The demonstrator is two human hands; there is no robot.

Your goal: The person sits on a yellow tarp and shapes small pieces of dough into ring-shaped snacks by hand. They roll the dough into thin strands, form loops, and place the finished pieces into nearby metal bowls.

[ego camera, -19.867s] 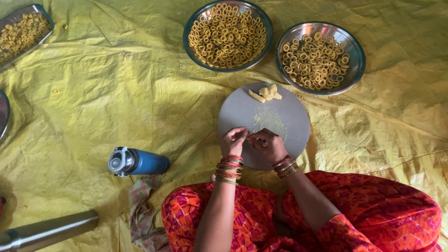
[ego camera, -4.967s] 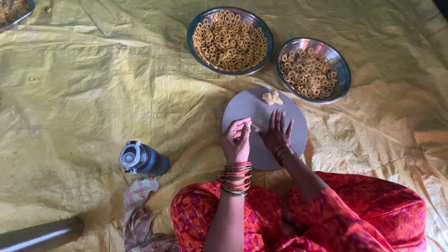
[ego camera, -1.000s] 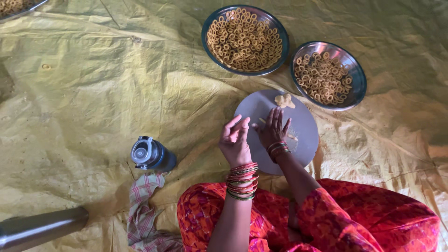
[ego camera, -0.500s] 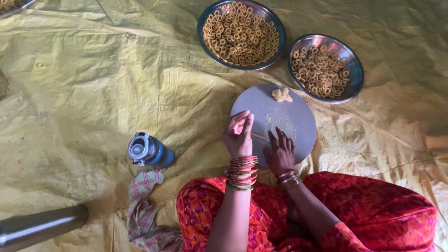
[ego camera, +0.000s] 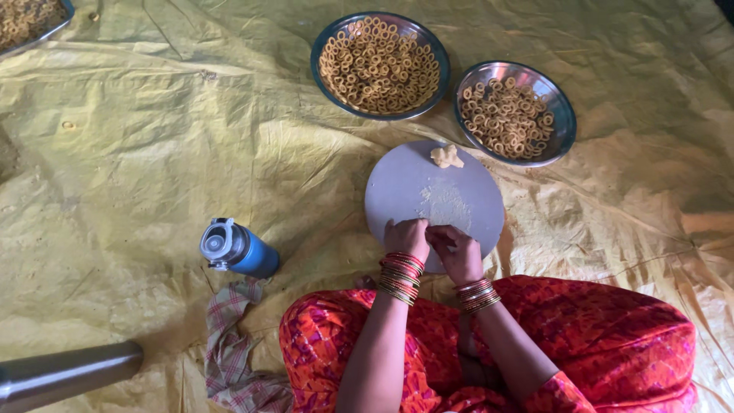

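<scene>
A round grey board [ego camera: 405, 187] lies on the yellow sheet in front of my knees, with a small lump of pale dough [ego camera: 446, 157] at its far edge and a floury smear in the middle. My left hand [ego camera: 407, 236] and my right hand [ego camera: 456, 248] are together at the board's near edge, fingers curled around a small piece of dough that is mostly hidden between them. Both wrists carry red and gold bangles. Two steel bowls hold dough rings: a larger bowl [ego camera: 319, 47] beyond the board and a smaller bowl [ego camera: 564, 115] to its right.
A blue bottle [ego camera: 238, 249] with a grey lid lies on its side to my left, beside a checked cloth [ego camera: 229, 352]. A steel cylinder [ego camera: 69, 372] pokes in at the bottom left. Another tray of rings [ego camera: 29, 23] sits at the top left corner. The crumpled yellow sheet [ego camera: 138, 153] covers the floor.
My right hand has come back from rolling on the board and joined my left hand at the near edge; both have curled together over the dough piece.
</scene>
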